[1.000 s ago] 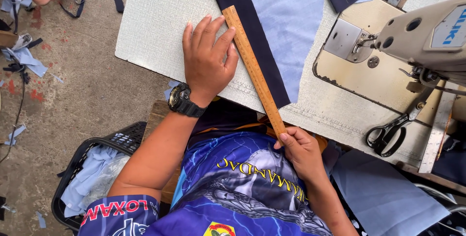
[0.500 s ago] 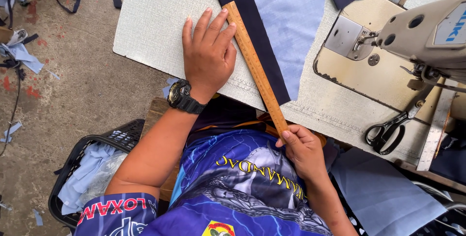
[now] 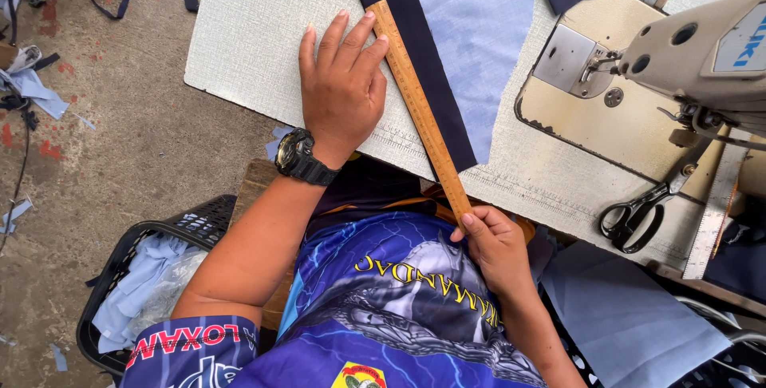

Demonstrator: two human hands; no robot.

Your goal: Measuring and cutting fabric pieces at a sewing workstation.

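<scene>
Ruler [image 3: 419,108] first: we see a long wooden strip lying aslant on the pale sewing table [image 3: 255,29], its far tip just beside the fingertips of our left hand [image 3: 341,89] and its near end past the table's edge, over our lap. We judge it stiff, light and smooth, apt to skid on the textured top unless pressed down. The left hand lies flat, fingers spread a little, palm down on the table just left of the ruler, index finger along its edge. Our right hand [image 3: 496,248] pinches the near end between thumb and fingers, which are closed narrowly on the wood. That looks to us the sensible hold: one end gripped, the other steadied from above.

Just right of the ruler runs a dark navy band [image 3: 415,61] bordering light blue cloth [image 3: 483,45]. Both look soft and limp, so they would wrinkle if dragged and are better smoothed flat.

Further right of the ruler stands a cream sewing machine [image 3: 678,53] bearing a small rectangular blue-lettered label on its head. Black-handled scissors [image 3: 638,216] lie below it, beside a metal rule [image 3: 714,212]. Left of the ruler, on the floor, a black basket [image 3: 120,276] holds pale blue scraps. We see no packages or signs.
</scene>
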